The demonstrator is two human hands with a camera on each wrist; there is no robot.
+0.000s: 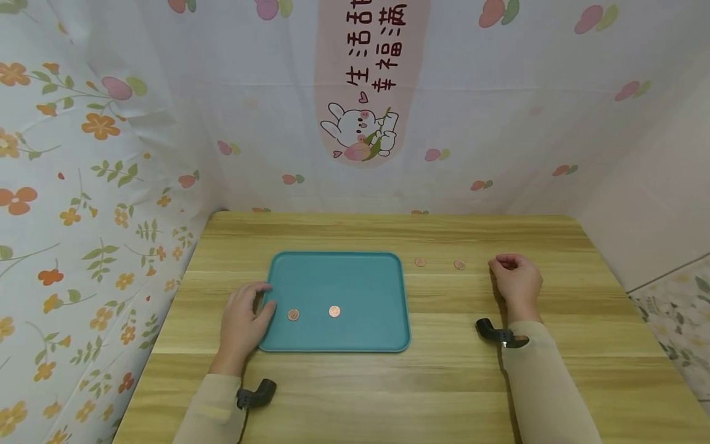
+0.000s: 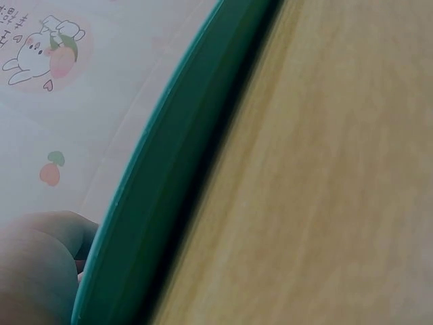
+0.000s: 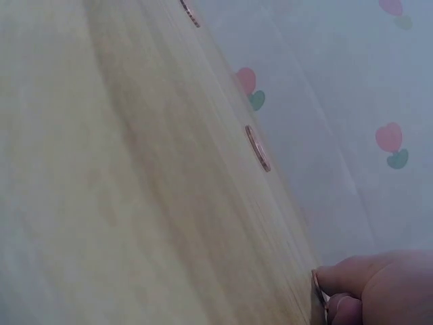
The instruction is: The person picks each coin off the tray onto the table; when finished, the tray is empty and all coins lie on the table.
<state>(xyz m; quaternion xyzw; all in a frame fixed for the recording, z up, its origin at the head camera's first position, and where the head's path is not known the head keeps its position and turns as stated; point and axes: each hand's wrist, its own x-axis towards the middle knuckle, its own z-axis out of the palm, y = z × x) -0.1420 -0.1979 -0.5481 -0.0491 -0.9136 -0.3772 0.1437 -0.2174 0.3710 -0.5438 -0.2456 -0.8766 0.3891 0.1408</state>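
My right hand (image 1: 517, 280) is low over the wood table at the right, thumb and fingertips together at a thin copper coin (image 3: 315, 288). The coin is tipped up on edge at the fingertips, and most of it is hidden by them. My left hand (image 1: 244, 317) rests at the left edge of the teal tray (image 1: 338, 339), its thumb tip over the rim and its fingers loosely bent. Two copper coins lie flat in the tray, one coin (image 1: 293, 315) near the left thumb and another coin (image 1: 334, 311) nearer the middle.
Two more copper coins lie on the table between tray and right hand: one coin (image 1: 420, 262) close to the tray, the other coin (image 1: 459, 264) further right. A patterned white curtain (image 1: 266, 154) hangs behind the table (image 1: 355, 394) and along its left side.
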